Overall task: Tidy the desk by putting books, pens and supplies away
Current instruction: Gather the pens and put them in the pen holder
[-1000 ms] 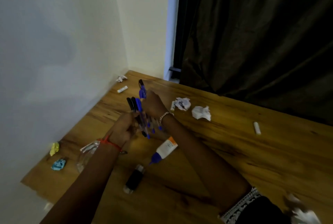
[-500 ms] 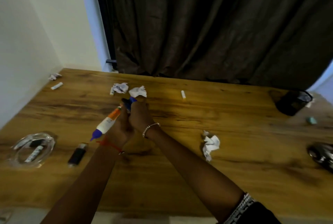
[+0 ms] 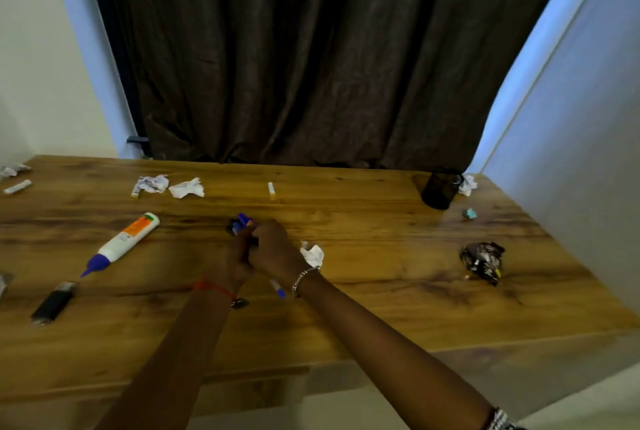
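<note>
Both hands meet over the middle of the wooden desk (image 3: pixel 346 318) around a bunch of blue and black pens (image 3: pixel 242 221). My left hand (image 3: pixel 239 258) and my right hand (image 3: pixel 273 249) are both closed on the bunch; pen caps stick out above the fingers and one blue tip shows below my right wrist. A black mesh pen holder (image 3: pixel 440 190) stands at the back right. A white glue bottle (image 3: pixel 124 242) with a blue nozzle lies to the left, and a black marker (image 3: pixel 52 303) lies near the front left.
Crumpled papers lie at the back left (image 3: pixel 152 183), (image 3: pixel 187 188) and beside my right wrist (image 3: pixel 313 254). A small white stick (image 3: pixel 271 189) lies at the back centre, another (image 3: pixel 17 186) far left. A dark crumpled wrapper (image 3: pixel 483 261) and a teal eraser (image 3: pixel 470 213) are right. A dark curtain hangs behind.
The view has swung right from the desk's left corner toward its middle and right side. Both hands, still holding the pens, have moved right, away from the glue bottle.
</note>
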`<state>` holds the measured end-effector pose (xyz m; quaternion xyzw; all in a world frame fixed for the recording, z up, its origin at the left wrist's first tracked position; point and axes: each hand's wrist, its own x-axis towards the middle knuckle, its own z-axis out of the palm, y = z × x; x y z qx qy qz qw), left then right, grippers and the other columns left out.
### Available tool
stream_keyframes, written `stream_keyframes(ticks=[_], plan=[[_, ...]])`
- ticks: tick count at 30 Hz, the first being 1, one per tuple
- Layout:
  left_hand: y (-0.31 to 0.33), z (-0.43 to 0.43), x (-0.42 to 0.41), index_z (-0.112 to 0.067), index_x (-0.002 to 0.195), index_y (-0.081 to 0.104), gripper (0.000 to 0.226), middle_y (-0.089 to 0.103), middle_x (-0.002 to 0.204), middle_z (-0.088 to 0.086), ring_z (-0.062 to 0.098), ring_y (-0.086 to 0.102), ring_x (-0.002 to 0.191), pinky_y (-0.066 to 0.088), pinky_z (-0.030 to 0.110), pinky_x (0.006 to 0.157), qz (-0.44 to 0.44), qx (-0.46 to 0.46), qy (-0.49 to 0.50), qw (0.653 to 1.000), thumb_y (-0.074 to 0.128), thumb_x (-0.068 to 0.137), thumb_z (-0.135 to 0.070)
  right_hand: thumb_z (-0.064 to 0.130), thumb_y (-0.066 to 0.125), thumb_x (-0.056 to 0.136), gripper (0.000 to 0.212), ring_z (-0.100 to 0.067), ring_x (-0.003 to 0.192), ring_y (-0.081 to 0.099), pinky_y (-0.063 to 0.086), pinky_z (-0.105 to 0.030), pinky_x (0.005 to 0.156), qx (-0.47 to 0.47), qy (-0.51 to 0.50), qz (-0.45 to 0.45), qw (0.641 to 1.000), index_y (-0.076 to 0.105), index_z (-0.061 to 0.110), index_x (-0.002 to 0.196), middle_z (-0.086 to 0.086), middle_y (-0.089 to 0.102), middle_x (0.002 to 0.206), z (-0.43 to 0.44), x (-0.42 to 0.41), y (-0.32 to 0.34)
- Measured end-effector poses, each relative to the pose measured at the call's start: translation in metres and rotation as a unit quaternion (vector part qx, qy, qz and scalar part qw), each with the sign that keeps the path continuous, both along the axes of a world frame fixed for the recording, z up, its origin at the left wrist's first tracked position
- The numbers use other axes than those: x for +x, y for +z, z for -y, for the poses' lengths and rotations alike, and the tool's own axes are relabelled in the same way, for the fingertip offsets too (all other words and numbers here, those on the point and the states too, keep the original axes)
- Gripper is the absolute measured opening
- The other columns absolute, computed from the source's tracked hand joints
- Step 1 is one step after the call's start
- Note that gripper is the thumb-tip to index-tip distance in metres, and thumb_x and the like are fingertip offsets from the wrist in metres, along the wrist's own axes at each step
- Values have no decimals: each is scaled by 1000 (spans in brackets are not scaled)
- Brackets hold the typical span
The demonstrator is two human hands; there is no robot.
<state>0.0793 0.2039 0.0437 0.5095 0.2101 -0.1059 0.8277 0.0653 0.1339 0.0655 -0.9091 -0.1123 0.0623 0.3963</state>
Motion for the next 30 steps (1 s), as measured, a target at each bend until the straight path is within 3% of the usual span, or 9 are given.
stream_keyframes(ticks=[3, 5, 8, 14, 19, 22, 25, 28, 30], plan=[[-14, 19, 16, -14, 69, 59, 46, 62, 40, 1, 10, 60, 35, 45, 17, 32, -11, -70, 12, 997, 27, 102, -21, -2, 49, 86, 19, -26, 90, 62, 46, -25, 77, 74, -80, 117, 987, 67, -9, 89, -24, 66, 97, 31, -3, 5], [-13, 38, 19, -11, 79, 57, 36, 68, 61, 7, 14, 66, 43, 51, 22, 37, -2, -100, -9, 995, 33, 100, -27, -3, 50, 86, 19, -5, 69, 59, 42, -8, 65, 152, -143, 158, 965, 68, -2, 78, -11, 67, 77, 58, -4, 6], [-7, 65, 23, -12, 73, 49, 30, 61, 60, 4, 8, 61, 40, 51, 20, 40, 10, -95, 9, 995, 40, 98, -25, 2, 51, 90, 25, 2, 52, 45, 36, -10, 54, 279, -272, 131, 912, 59, 10, 67, 2, 51, 61, 96, -7, -2], [4, 142, 28, -16, 71, 49, 29, 51, 75, 1, 11, 53, 70, 51, 28, 57, 31, -91, -50, 994, 43, 97, -27, 31, 47, 94, 38, -23, 64, 54, 45, -33, 68, 563, -425, -148, 694, 56, 7, 66, -11, 59, 71, 139, 3, -29], [-4, 213, 26, -12, 85, 57, 18, 59, 82, 7, 16, 56, 72, 49, 30, 67, 35, -41, -121, 991, 50, 94, -27, 39, 47, 92, 37, -26, 76, 59, 48, -35, 77, 688, -417, -168, 571, 60, 5, 89, -14, 63, 88, 191, 21, -37], [-8, 253, 35, -6, 106, 57, 26, 60, 92, 11, 18, 60, 76, 52, 31, 69, 54, -33, -127, 990, 55, 91, -27, 34, 47, 93, 39, -19, 54, 60, 48, -32, 64, 667, -418, -156, 596, 56, 9, 64, -5, 64, 50, 235, 37, -48], [-10, 287, 61, -11, 91, 56, 18, 55, 68, 5, 10, 60, 54, 52, 24, 52, 40, -44, -132, 989, 60, 84, -28, 33, 47, 92, 41, -15, 46, 60, 48, -28, 60, 643, -362, -174, 651, 61, 11, 60, -1, 61, 44, 278, 52, -50], [-2, 331, 86, -7, 107, 55, 19, 63, 56, 3, 9, 61, 45, 50, 18, 44, 30, -52, -126, 990, 50, 94, -20, 43, 58, 85, 44, -24, 80, 68, 54, -37, 87, 611, -284, -167, 720, 71, 3, 99, -16, 71, 91, 324, 81, -49], [6, 354, 97, -7, 127, 49, 32, 69, 92, 10, 12, 60, 65, 52, 25, 58, 21, -53, -134, 989, 40, 99, -20, 51, 70, 72, 66, -33, 96, 60, 47, -45, 97, 552, -254, -159, 778, 64, 1, 114, -24, 62, 111, 352, 106, -43]])
